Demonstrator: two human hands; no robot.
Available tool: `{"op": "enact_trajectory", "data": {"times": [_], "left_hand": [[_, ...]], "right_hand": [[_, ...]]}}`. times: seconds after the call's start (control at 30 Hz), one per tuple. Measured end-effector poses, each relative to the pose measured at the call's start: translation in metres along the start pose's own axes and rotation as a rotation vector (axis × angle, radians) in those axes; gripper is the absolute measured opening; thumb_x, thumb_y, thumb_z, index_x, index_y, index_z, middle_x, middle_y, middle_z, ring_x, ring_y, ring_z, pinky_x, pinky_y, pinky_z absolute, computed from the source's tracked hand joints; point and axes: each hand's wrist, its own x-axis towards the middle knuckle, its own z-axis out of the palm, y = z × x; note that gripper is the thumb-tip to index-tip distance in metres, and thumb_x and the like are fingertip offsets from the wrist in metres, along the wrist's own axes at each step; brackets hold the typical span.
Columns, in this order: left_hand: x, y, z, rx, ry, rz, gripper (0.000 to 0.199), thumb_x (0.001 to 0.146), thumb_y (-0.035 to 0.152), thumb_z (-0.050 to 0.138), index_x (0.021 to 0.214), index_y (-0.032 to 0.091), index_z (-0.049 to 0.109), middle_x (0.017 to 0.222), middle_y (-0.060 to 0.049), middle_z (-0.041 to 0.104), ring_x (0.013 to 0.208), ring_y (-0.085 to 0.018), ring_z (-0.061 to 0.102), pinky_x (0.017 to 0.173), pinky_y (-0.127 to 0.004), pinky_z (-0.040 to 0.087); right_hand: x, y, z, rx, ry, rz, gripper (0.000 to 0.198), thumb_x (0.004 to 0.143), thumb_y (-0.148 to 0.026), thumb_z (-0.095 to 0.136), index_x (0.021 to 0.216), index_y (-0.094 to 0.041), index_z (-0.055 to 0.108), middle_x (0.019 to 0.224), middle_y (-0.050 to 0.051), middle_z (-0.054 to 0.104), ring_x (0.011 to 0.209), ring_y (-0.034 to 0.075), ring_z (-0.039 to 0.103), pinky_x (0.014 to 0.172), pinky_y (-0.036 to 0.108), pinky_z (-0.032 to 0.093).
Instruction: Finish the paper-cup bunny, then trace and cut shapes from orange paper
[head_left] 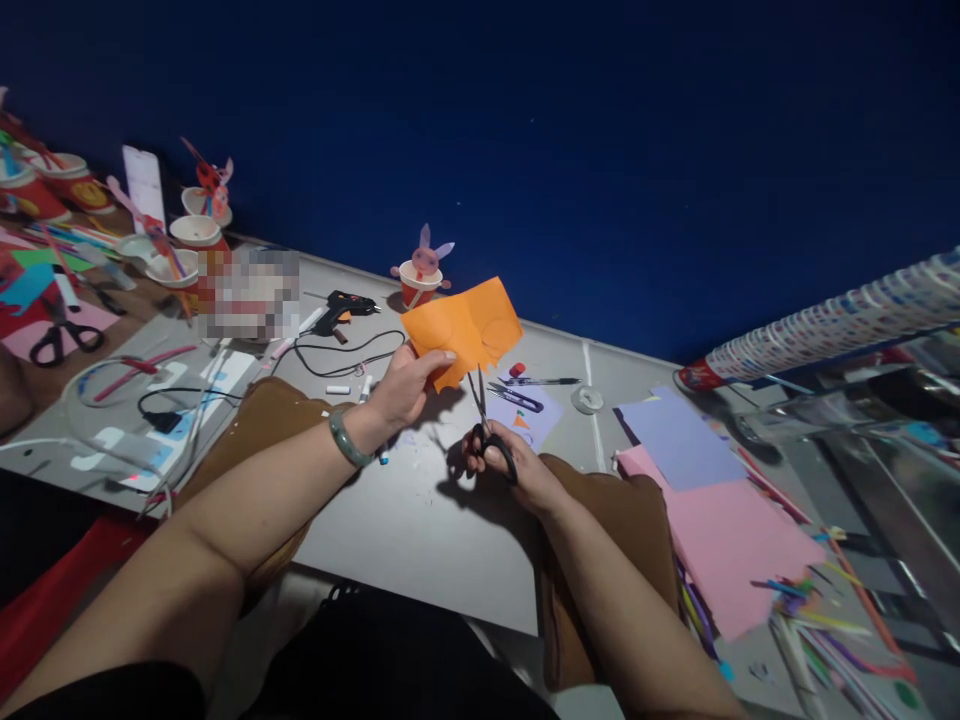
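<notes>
My left hand (405, 388) pinches a sheet of orange paper (480, 325) by its lower left part, thumb on top. The sheet is held up over the table, and faint curved lines show on its right half. In my right hand (517, 462) is a pair of scissors (484, 405) with black handles, fingers through the loops. Their blades stand slightly apart and point up at the lower edge of the paper. Whether the blades touch the paper I cannot tell. Just behind the sheet stands a paper cup (420, 283) with a pink rabbit-eared figure on it.
A black glue gun (345, 308) with its cable lies to the left. Right of the scissors are a pen (551, 381), a roll of tape (587, 399) and purple paper (679, 435) over pink paper (742, 540). More paper cups (196, 235) stand far left; a blue wall (525, 150) rises behind.
</notes>
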Motion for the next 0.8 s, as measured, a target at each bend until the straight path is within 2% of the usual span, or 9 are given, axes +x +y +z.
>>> {"op": "enact_trajectory", "data": {"times": [0.23, 0.37, 0.7, 0.8], "left_hand": [[-0.009, -0.014, -0.001, 0.082, -0.057, -0.155, 0.031, 0.062, 0.021, 0.077, 0.092, 0.018, 0.069, 0.087, -0.003, 0.078, 0.081, -0.018, 0.074, 0.078, -0.030, 0.060], [-0.010, -0.015, -0.003, 0.121, -0.072, -0.149, 0.027, 0.065, 0.021, 0.076, 0.090, 0.017, 0.069, 0.085, -0.003, 0.076, 0.078, -0.017, 0.072, 0.077, -0.030, 0.059], [-0.005, -0.015, -0.008, 0.204, -0.114, -0.129, 0.020, 0.063, 0.022, 0.074, 0.079, 0.017, 0.064, 0.071, 0.003, 0.065, 0.063, -0.010, 0.059, 0.061, -0.023, 0.050], [-0.005, -0.014, -0.007, 0.230, -0.106, -0.124, 0.019, 0.064, 0.023, 0.073, 0.079, 0.016, 0.064, 0.071, 0.003, 0.065, 0.063, -0.010, 0.059, 0.063, -0.023, 0.051]], "right_hand": [[0.000, -0.003, 0.006, 0.037, 0.028, -0.010, 0.058, 0.074, -0.073, 0.084, 0.086, -0.022, 0.060, 0.074, -0.001, 0.061, 0.069, 0.016, 0.056, 0.069, 0.032, 0.045], [0.001, -0.003, 0.007, 0.042, 0.037, -0.046, 0.057, 0.076, -0.074, 0.082, 0.084, -0.022, 0.059, 0.075, -0.001, 0.061, 0.068, 0.015, 0.055, 0.068, 0.031, 0.044], [-0.001, 0.001, 0.005, 0.024, 0.006, -0.082, 0.055, 0.084, -0.073, 0.075, 0.081, -0.021, 0.058, 0.070, -0.002, 0.059, 0.067, 0.015, 0.054, 0.067, 0.031, 0.042], [-0.001, 0.002, 0.004, 0.019, 0.017, -0.086, 0.054, 0.084, -0.073, 0.074, 0.081, -0.021, 0.059, 0.070, -0.002, 0.058, 0.068, 0.015, 0.053, 0.068, 0.031, 0.041]]}}
